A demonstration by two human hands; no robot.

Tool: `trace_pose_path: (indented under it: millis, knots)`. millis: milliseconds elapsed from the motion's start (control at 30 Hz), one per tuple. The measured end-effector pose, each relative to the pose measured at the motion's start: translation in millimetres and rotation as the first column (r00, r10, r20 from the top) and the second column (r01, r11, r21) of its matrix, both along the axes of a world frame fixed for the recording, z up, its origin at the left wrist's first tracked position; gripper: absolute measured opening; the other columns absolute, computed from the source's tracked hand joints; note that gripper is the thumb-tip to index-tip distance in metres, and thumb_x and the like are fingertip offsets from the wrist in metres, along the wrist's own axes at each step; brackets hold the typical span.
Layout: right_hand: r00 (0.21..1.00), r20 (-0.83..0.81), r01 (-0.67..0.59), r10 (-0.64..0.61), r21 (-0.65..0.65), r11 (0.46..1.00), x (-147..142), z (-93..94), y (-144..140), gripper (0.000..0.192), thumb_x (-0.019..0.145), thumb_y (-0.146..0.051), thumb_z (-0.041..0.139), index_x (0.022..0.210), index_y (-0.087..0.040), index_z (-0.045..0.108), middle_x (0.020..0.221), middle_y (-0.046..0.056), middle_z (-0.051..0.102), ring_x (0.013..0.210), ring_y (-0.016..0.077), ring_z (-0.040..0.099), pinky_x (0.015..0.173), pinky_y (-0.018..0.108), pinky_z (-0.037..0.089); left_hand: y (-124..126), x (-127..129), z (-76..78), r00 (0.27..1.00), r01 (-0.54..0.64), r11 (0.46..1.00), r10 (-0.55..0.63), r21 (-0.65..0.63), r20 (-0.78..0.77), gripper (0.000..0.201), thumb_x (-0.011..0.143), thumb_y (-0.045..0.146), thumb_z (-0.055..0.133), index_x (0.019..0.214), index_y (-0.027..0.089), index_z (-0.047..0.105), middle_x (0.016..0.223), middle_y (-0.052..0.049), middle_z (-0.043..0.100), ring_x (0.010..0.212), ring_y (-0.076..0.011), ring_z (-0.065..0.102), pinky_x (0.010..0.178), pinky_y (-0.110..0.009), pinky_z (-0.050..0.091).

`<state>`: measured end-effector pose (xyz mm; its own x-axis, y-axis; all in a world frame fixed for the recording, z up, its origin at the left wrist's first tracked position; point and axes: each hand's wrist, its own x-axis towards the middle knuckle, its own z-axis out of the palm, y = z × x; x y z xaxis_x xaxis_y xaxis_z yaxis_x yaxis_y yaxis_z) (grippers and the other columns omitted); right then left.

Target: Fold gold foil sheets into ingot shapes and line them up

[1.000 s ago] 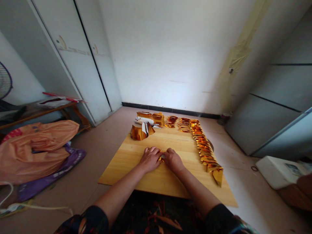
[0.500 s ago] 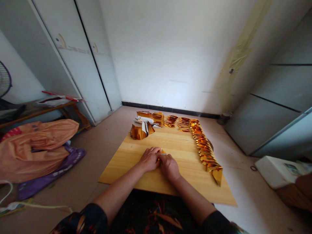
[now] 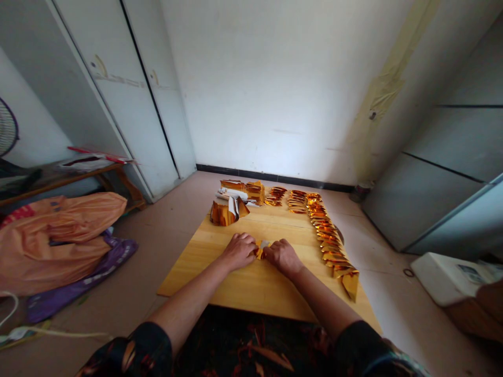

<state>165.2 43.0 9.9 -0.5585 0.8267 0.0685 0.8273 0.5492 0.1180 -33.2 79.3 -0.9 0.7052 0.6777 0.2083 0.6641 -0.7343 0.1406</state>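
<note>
Both hands, left hand [image 3: 239, 251] and right hand [image 3: 282, 256], pinch one gold paper [image 3: 262, 248] (part white) between them. They rest mid-board [image 3: 204, 262], with the row of folded pieces [image 3: 330, 238] along the board's right edge.

Soft daylight brightens the far wall [image 3: 275, 94], foil [image 3: 330, 235] glints, and edges bend, perhaps slightly blurred.

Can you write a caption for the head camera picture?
Two hands, left hand and right hand, fold gold paper on a wooden board.

Wooden board [image 3: 243, 285], gold foil pieces [image 3: 330, 242], foil stack [image 3: 228, 212]
</note>
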Motion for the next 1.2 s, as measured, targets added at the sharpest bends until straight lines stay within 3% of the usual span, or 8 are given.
trace_pose_path:
  millis: [167,500,767,1000,1200]
  knots:
    - [0.996,-0.048,-0.078,0.078,-0.01,0.997,3.9,1.1,6.0,0.02,0.092,-0.025,0.047,0.084,-0.017,0.064,0.079,0.006,0.068,0.074,0.0151,0.056,0.069,0.028,0.029,3.1,1.8,-5.6,0.998,0.055,0.997,-0.055,0.056,-0.005,0.016,0.082,0.03,0.059,0.095,0.023,0.066,0.092,-0.003,0.062,0.094,-0.0183,0.052,0.08,-0.031,0.039]
    - [0.972,-0.233,-0.016,0.026,0.044,0.999,3.2,-9.1,-5.0,0.016,0.087,-0.029,0.052,0.088,-0.019,0.065,0.084,0.006,0.066,0.083,0.0163,0.054,0.076,0.028,0.03,5.1,-0.3,-21.3,0.997,0.065,0.992,-0.069,0.11,0.026,0.016,0.087,0.03,0.053,0.097,0.022,0.063,0.091,-0.004,0.061,0.092,-0.0185,0.052,0.081,-0.032,0.039]
    - [0.903,-0.402,0.195,-0.153,0.067,0.978,-1.3,-33.3,-3.4,0.018,0.09,-0.019,0.048,0.085,-0.019,0.065,0.078,0.003,0.066,0.078,0.0147,0.054,0.072,0.025,0.031,0.9,7.8,-13.2,0.997,-0.033,0.996,0.026,0.086,0.079,0.02,0.09,0.023,0.047,0.103,0.021,0.062,0.087,-0.005,0.065,0.087,-0.0184,0.056,0.077,-0.031,0.04]
    - [0.839,-0.515,0.228,-0.178,0.034,0.973,-5.0,-35.7,-0.8,0.019,0.089,-0.015,0.049,0.084,-0.018,0.067,0.078,0.003,0.064,0.077,0.0145,0.052,0.073,0.023,0.035,-1.2,8.0,-16.1,0.966,-0.106,0.994,0.1,0.014,0.237,0.02,0.083,0.018,0.052,0.101,0.021,0.061,0.092,-0.003,0.067,0.089,-0.0186,0.058,0.083,-0.033,0.04]
    - [0.848,-0.466,0.31,-0.254,0.046,0.95,-6.1,-36.4,-2.4,0.02,0.091,-0.02,0.048,0.085,-0.02,0.066,0.083,0.005,0.062,0.079,0.0162,0.05,0.074,0.025,0.035,3.3,9.1,-24.0,0.951,-0.143,0.989,0.144,-0.023,0.272,0.017,0.085,0.014,0.05,0.092,0.021,0.063,0.089,-0.003,0.068,0.087,-0.018,0.058,0.08,-0.032,0.042]
